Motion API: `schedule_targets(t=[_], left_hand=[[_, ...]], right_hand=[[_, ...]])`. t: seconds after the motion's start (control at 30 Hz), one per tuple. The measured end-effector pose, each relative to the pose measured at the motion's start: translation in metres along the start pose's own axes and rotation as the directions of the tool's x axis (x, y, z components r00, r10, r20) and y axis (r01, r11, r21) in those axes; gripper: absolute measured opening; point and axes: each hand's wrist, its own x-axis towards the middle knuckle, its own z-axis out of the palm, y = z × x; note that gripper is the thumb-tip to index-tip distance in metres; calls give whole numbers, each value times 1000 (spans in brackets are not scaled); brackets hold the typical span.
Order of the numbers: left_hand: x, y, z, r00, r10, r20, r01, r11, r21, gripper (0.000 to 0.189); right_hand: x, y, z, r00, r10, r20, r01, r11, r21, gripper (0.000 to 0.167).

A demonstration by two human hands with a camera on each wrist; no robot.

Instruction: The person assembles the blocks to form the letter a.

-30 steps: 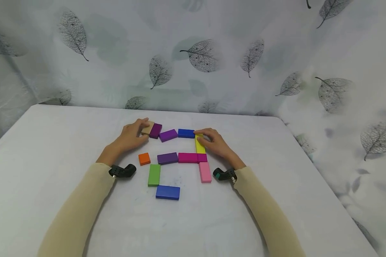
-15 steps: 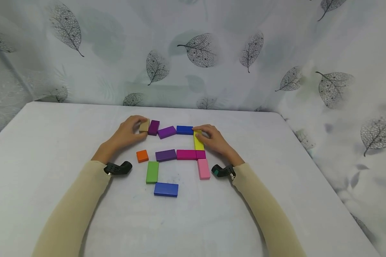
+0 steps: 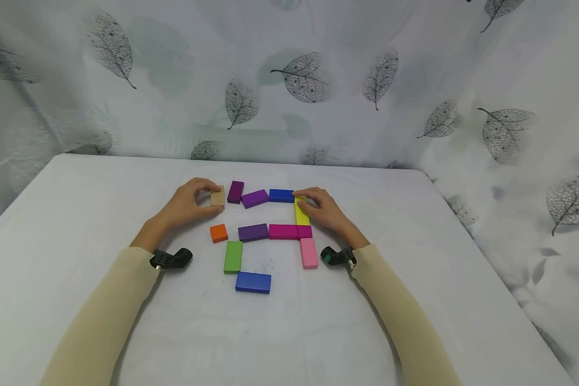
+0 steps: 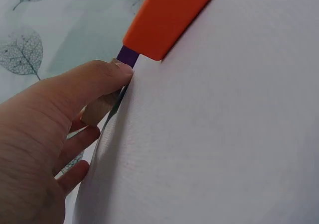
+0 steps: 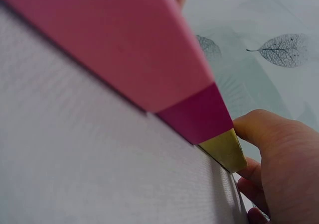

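My left hand (image 3: 189, 199) pinches a small tan wooden block (image 3: 217, 197) between thumb and fingers, just left of a dark purple block (image 3: 235, 192) and apart from it. The left wrist view shows the thumb over the tan block (image 4: 101, 108), which it partly hides. On the right, my right hand (image 3: 325, 209) holds the yellow block (image 3: 301, 212), its thumb by the right side and a fingertip at the far end, near a blue block (image 3: 281, 195). In the right wrist view the yellow block (image 5: 225, 150) shows between thumb and fingers.
A purple block (image 3: 254, 199) lies in the back row. Nearer are orange (image 3: 219, 233), violet (image 3: 253, 232), magenta (image 3: 283, 231), pink (image 3: 309, 253), green (image 3: 233, 257) and blue (image 3: 253, 282) blocks. A white-covered table (image 3: 125, 177) meets a leaf-patterned backdrop (image 3: 173, 80).
My left hand has shifted left and slightly nearer with the tan block, opening a gap between it and the dark purple block. The right hand stays at the yellow block.
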Motion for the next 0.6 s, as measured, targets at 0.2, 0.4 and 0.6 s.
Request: schedule_targets(t=[0.2, 0.4, 0.6], left_hand=[[-5, 5, -1, 999, 37, -22, -38, 999, -3, 48], [-8, 9, 2, 998, 56, -41, -56, 998, -1, 50], [-15, 14, 6, 995, 83, -63, -83, 997, 3, 50]], right_hand=[[2, 2, -1, 1000, -9, 0, 9, 1000, -16, 34], [3, 1, -3, 1000, -17, 1, 17, 1000, -12, 34], [0, -1, -1, 1000, -4, 9, 4, 1000, -1, 34]])
